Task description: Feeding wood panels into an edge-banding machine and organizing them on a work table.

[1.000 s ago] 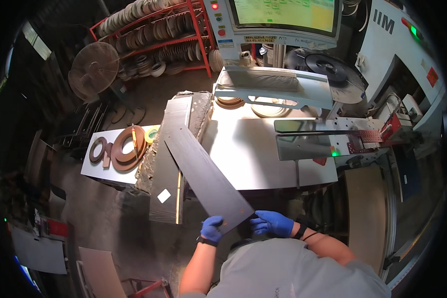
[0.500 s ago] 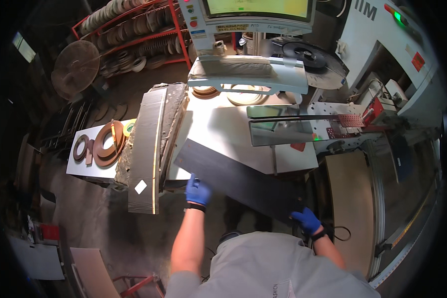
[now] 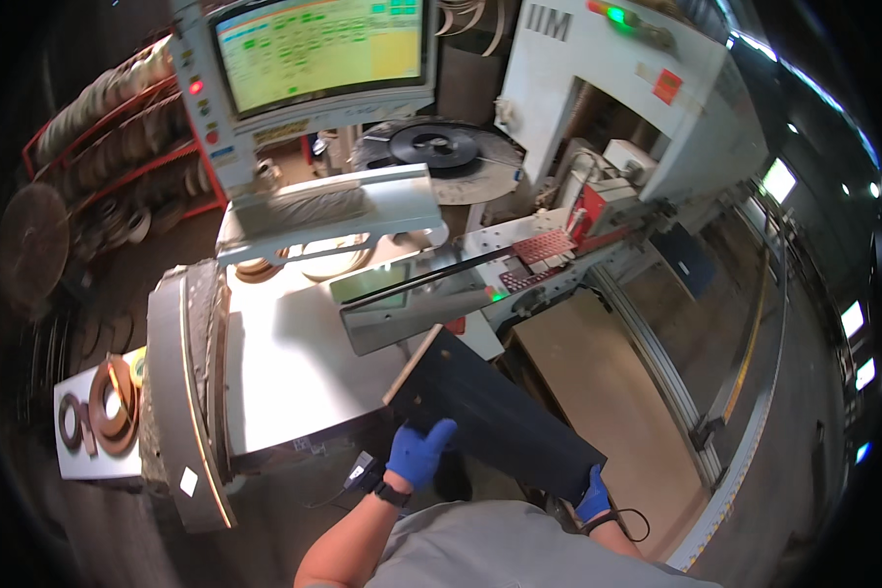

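A dark rectangular panel [image 3: 490, 407] with a pale narrow end slants above the person's body, its upper end near the machine's shiny guide plate [image 3: 392, 323]. My left hand [image 3: 416, 453], in a blue glove, grips the panel's lower-left edge near its upper end. At the panel's lower right end, my right hand [image 3: 592, 493], also gloved in blue and partly hidden by the board, holds the corner. To the left, grey panel strips [image 3: 171, 372] with a white square label lie on a worn support beside the white worktop [image 3: 284, 382].
A monitor [image 3: 318, 54] stands at the top above a pale bar [image 3: 323, 216]. A black disc turntable [image 3: 431, 147] sits behind it. A large tan board [image 3: 608, 392] and metal rails are at right, brown tape rolls [image 3: 116, 412] at left, a red rack [image 3: 127, 176] behind.
The view has swung to the right. The dark panel has come off the grey strips and turned, its far end now by the guide plate. My left hand has moved up along its edge.
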{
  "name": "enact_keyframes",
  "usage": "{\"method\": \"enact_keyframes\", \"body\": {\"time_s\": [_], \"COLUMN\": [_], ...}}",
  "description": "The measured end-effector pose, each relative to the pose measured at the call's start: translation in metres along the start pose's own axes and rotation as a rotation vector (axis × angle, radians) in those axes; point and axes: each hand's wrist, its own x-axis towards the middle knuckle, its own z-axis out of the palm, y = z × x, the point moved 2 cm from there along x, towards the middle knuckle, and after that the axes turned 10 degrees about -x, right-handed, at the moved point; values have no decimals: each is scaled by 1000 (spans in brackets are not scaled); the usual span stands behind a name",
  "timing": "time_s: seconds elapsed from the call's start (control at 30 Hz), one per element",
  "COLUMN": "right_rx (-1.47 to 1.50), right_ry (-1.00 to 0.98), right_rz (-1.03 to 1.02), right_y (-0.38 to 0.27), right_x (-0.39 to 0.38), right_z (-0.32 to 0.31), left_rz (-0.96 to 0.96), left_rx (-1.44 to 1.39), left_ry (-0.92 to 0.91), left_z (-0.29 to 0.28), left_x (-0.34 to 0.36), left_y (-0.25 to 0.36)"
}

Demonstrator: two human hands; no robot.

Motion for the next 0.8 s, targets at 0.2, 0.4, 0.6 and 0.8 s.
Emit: {"method": "enact_keyframes", "body": {"time_s": [0.2,0.4,0.6,0.8], "right_rx": [-257,-473,-126,51], "right_ry": [395,515,195,148], "right_rz": [-285,-424,-426,-252], "right_y": [-1,-7,5,-24], "right_x": [-33,-32,22,21], "right_z": [52,101,108,111], "left_rz": [-292,-539,-537,-627], "left_rx": [-43,143,31,58], "left_ry": [90,64,113,191], "left_z": [-28,29,13,83], "left_x": [137,215,289,300], "left_y": [-127,-170,-198,-162]}}
